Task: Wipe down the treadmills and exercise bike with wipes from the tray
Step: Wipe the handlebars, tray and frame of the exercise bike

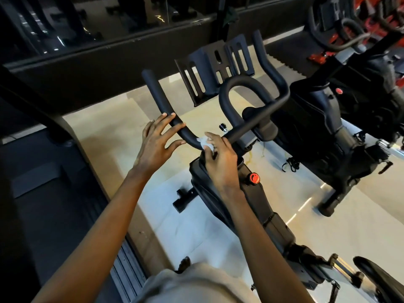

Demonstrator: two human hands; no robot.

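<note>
The wipe point(204, 143) is bunched under the right hand point(220, 158), whose grip is closed around it, fingers curled and pressing it onto the low bend of the handlebar point(154, 90) of the exercise bike point(258, 200). The left hand point(156, 142) has a loose, open grip: its fingers are spread and fairly straight, lying over the bar's left horn just beside the wipe, steadying rather than clasping.

We judge the wipe to be light, soft and limp (probably damp, though we cannot tell from here), so it needs to be wrapped around the tube and pinched from both sides to stay put. The bar looks like a stiff tube with a matte black, slightly rubbery coating, curved into two horns and a central loop, which should drag a little against the wipe rather than let it slide. We take the bike itself to be heavy and stable enough to push against.

Beyond the bar stands a slotted black holder point(215, 68) of hard plastic or metal. A glossy red knob point(253, 178) sits on the frame. The floor point(122, 127) is pale polished stone; a treadmill point(43, 193) with a dark deck lies to the left.
</note>
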